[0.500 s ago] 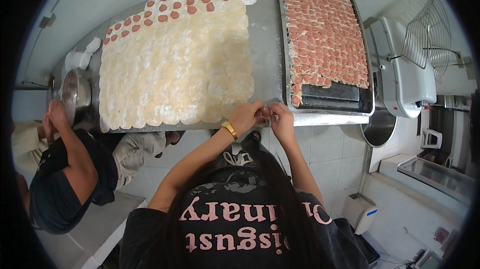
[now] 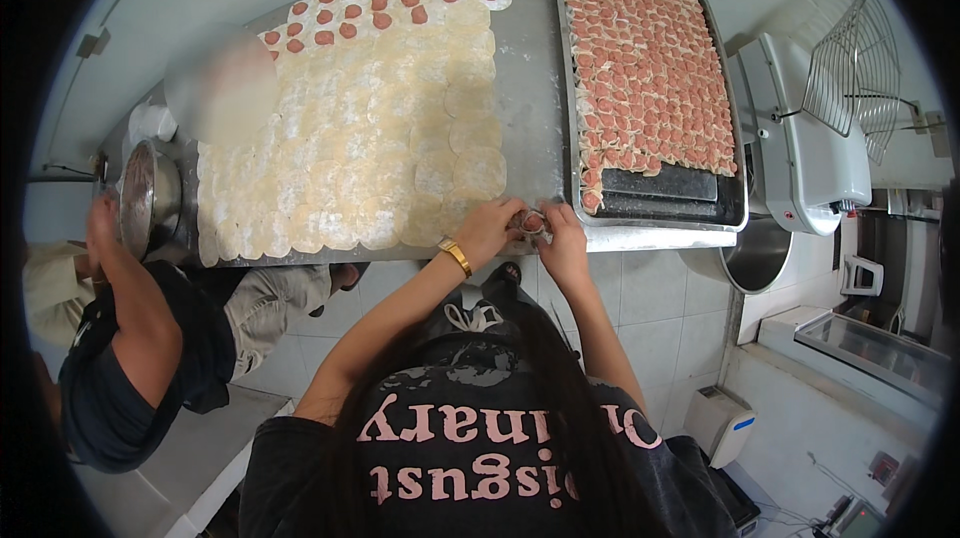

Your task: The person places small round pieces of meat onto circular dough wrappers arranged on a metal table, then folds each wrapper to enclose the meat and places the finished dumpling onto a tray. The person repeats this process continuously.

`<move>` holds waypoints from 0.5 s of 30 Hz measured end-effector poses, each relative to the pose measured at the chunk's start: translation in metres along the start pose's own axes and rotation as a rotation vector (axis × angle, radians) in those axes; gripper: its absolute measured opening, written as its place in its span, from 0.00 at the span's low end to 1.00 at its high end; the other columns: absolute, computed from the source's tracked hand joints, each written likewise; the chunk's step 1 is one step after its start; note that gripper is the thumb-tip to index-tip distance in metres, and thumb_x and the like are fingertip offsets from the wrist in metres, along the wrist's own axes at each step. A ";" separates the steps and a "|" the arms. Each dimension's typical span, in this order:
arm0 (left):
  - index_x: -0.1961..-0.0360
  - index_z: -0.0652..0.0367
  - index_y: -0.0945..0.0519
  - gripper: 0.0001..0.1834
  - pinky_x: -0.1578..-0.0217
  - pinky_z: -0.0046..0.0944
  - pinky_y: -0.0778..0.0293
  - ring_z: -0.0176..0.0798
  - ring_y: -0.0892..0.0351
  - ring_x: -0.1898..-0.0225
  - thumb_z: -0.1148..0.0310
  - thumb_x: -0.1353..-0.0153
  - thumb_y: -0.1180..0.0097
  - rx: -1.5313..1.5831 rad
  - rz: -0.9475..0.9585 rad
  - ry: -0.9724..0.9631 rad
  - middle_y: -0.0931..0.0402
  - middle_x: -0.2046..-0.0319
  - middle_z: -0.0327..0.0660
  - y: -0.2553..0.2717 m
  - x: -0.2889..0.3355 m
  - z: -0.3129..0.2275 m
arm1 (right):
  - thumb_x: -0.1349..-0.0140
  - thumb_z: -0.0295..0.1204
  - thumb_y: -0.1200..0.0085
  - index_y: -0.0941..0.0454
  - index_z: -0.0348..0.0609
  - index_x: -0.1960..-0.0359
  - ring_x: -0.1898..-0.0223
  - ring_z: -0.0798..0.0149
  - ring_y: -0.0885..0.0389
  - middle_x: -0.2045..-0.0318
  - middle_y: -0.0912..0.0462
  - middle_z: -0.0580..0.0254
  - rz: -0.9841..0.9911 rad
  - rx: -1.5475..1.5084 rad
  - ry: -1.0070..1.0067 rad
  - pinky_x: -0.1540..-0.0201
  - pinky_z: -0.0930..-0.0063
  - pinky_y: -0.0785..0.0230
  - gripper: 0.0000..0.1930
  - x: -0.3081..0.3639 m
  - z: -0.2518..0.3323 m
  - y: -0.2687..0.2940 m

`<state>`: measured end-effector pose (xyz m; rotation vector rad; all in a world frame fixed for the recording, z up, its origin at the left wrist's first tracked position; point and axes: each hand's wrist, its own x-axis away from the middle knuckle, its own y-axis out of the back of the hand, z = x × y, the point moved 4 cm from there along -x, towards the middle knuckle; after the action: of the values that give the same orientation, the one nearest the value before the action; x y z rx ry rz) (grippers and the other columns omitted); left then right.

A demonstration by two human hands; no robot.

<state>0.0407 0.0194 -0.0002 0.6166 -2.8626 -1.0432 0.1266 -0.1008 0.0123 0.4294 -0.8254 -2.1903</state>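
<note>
At the table's near edge, a small dumpling [image 2: 534,222] with reddish meat filling sits between my two hands. My left hand [image 2: 493,226], with a gold watch on its wrist, grips it from the left. From the other side, the bent fingers of my right hand [image 2: 562,243] press on its wrapper. Round pale wrappers [image 2: 350,138] lie overlapping in a broad sheet to the left, dusted with flour. Portions of meat filling [image 2: 380,1] sit on the far rows. At the right, a metal tray [image 2: 741,200] holds tightly packed open-topped dumplings [image 2: 650,68]; its near end shows bare dark metal.
A co-worker [image 2: 130,348] stands at the left beside a metal bowl [image 2: 150,198], hands at its rim. A blurred patch hides the wrappers' far-left corner. Right of the tray are a white machine [image 2: 810,138] with a wire guard [image 2: 850,68] and a deep metal bowl [image 2: 760,263].
The dumpling's wrapper is gathered more closely around the filling as my fingers shift slightly. At the left, the co-worker's hands have moved nearer the bowl, and a blurred patch now covers some wrappers.
</note>
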 end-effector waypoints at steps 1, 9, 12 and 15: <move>0.65 0.60 0.25 0.15 0.69 0.42 0.27 0.50 0.21 0.70 0.71 0.54 0.35 0.006 0.031 0.024 0.22 0.74 0.47 -0.002 0.000 0.000 | 0.57 0.13 0.49 0.24 0.38 0.60 0.60 0.45 0.24 0.66 0.24 0.51 0.012 0.001 -0.004 0.59 0.59 0.31 0.19 -0.002 -0.001 -0.004; 0.67 0.59 0.25 0.13 0.70 0.42 0.27 0.49 0.21 0.71 0.71 0.53 0.35 0.050 0.049 0.067 0.22 0.75 0.46 0.000 0.001 0.003 | 0.57 0.14 0.48 0.22 0.38 0.65 0.63 0.46 0.24 0.67 0.24 0.51 -0.044 -0.076 0.032 0.62 0.59 0.31 0.15 -0.002 0.001 -0.003; 0.68 0.59 0.25 0.12 0.69 0.43 0.28 0.49 0.21 0.71 0.68 0.50 0.37 -0.003 0.061 0.062 0.23 0.74 0.47 0.000 0.000 0.003 | 0.57 0.14 0.48 0.23 0.38 0.61 0.61 0.47 0.24 0.65 0.24 0.51 0.025 -0.107 0.033 0.60 0.60 0.31 0.17 -0.006 0.000 -0.011; 0.68 0.59 0.25 0.11 0.68 0.44 0.28 0.49 0.21 0.69 0.64 0.47 0.40 -0.004 0.073 0.076 0.23 0.74 0.48 -0.004 0.000 0.005 | 0.56 0.15 0.47 0.25 0.38 0.57 0.59 0.47 0.25 0.63 0.25 0.49 0.027 -0.083 0.050 0.58 0.60 0.32 0.20 -0.003 -0.008 -0.010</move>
<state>0.0416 0.0194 -0.0062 0.5344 -2.7947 -0.9929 0.1280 -0.0967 0.0001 0.4272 -0.7068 -2.1713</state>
